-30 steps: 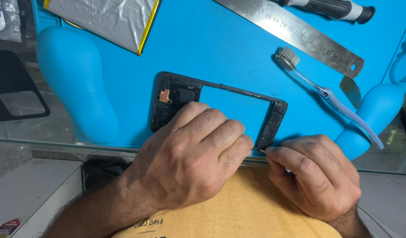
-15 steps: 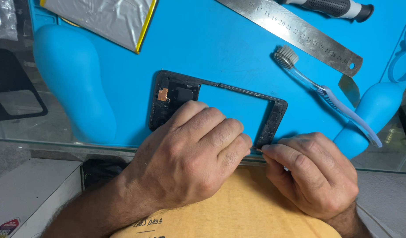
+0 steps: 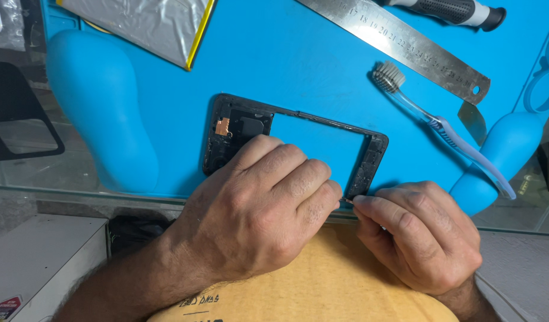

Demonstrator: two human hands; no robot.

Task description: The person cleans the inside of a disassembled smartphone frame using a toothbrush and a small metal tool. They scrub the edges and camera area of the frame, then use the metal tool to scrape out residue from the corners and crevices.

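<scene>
A black phone frame with its middle cut out lies flat on a blue work mat. My left hand presses down over the frame's near edge, fingers curled on it. Just right of it, my right hand pinches something tiny and thin at the frame's near right corner; what it pinches is too small to tell. The near side of the frame is hidden under my left hand.
A clear blue toothbrush, a steel ruler and a black-handled tool lie at the back right. A silver foil-faced panel sits at the back left. A dark phone part rests on the glass counter at left.
Both hands hold nearly the same pose; my right hand's pinched fingertips stay at the frame's near right corner with only a slight shift.
</scene>
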